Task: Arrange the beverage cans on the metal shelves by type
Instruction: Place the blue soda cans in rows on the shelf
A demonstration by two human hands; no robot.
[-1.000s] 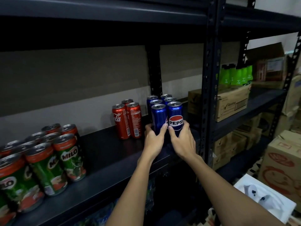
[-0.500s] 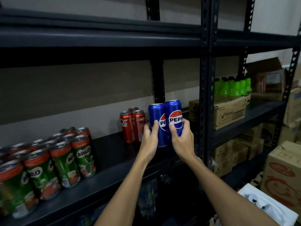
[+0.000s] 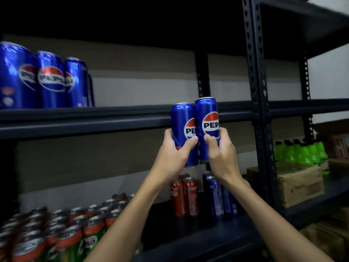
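Your left hand (image 3: pixel 174 152) grips one blue Pepsi can (image 3: pixel 182 127), fingers curled round its lower half; your right hand (image 3: pixel 220 148) grips a second Pepsi can (image 3: pixel 206 118) the same way. Both cans stand upright, touching side by side, raised in front of the upper shelf (image 3: pixel 113 118) edge. Up and far to the left of your hands, a row of Pepsi cans (image 3: pixel 49 80) sits on that shelf. Below your wrists on the lower shelf (image 3: pixel 188 235) stand red cans (image 3: pixel 184 197) and more blue cans (image 3: pixel 217 197); Milo cans (image 3: pixel 62 229) crowd lower left.
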